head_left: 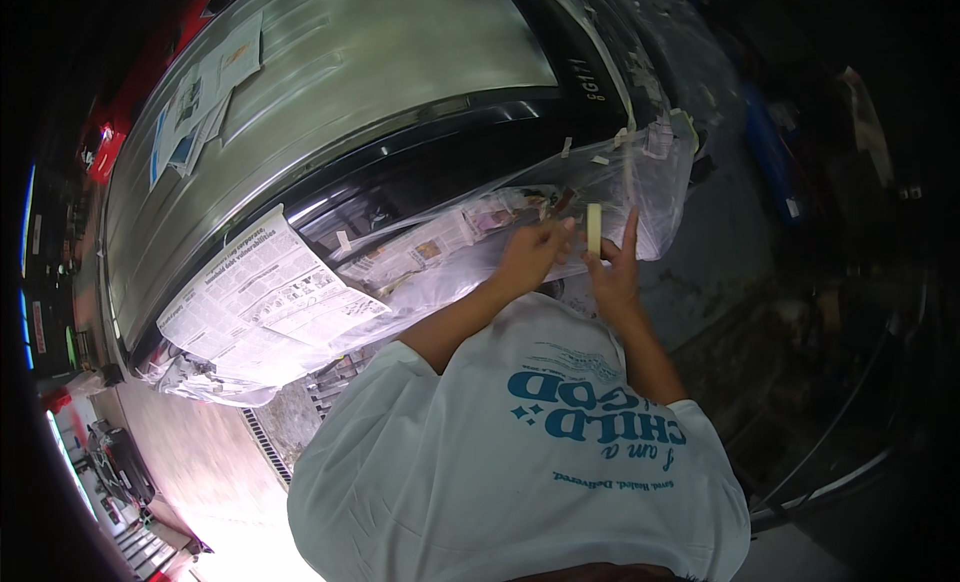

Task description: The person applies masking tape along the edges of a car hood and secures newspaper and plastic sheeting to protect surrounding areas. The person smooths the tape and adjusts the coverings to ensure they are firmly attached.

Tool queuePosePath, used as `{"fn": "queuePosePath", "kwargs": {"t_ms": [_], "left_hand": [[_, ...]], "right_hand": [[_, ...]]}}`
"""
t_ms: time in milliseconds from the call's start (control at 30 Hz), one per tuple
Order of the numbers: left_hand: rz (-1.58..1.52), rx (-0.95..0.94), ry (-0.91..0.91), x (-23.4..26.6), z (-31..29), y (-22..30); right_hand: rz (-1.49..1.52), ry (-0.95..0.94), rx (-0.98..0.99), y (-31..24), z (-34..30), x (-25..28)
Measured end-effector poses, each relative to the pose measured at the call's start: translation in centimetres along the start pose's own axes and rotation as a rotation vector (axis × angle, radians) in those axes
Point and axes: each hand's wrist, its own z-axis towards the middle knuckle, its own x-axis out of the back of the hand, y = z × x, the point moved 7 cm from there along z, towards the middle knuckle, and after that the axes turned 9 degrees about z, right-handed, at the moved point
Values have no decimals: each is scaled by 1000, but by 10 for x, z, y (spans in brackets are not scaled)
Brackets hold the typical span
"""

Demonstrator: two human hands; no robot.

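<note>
My right hand (pixel 617 280) grips a pale yellow roll of masking tape (pixel 594 230), held upright with one finger stretched along its far side. Just left of the roll, my left hand (pixel 535 256) is closed, its fingertips pinched close to the tape. Whatever is between those fingertips is too small to make out. Both hands are over the side of a car (pixel 420 57), where clear plastic sheeting (pixel 655 197) and newspaper (pixel 430 247) cover the body. Short bits of tape (pixel 600 160) stick to the plastic and the dark trim.
A large newspaper sheet (pixel 270 282) hangs over the car's side to the left. More newspaper (pixel 205 97) lies on the roof. A blue cylinder (pixel 772 157) stands in the dark area at right. A floor grate (pixel 266 445) runs along the ground at lower left.
</note>
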Motion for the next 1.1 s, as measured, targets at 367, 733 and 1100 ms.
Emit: {"fn": "queuePosePath", "kwargs": {"t_ms": [367, 733, 1100], "left_hand": [[231, 150, 47, 87, -36, -123], [-68, 335, -152, 70, -52, -145], [314, -803, -200, 72, -25, 85]], "right_hand": [[690, 92, 131, -6, -26, 46], [1048, -46, 63, -56, -34, 22], [1097, -221, 71, -74, -30, -11]]}}
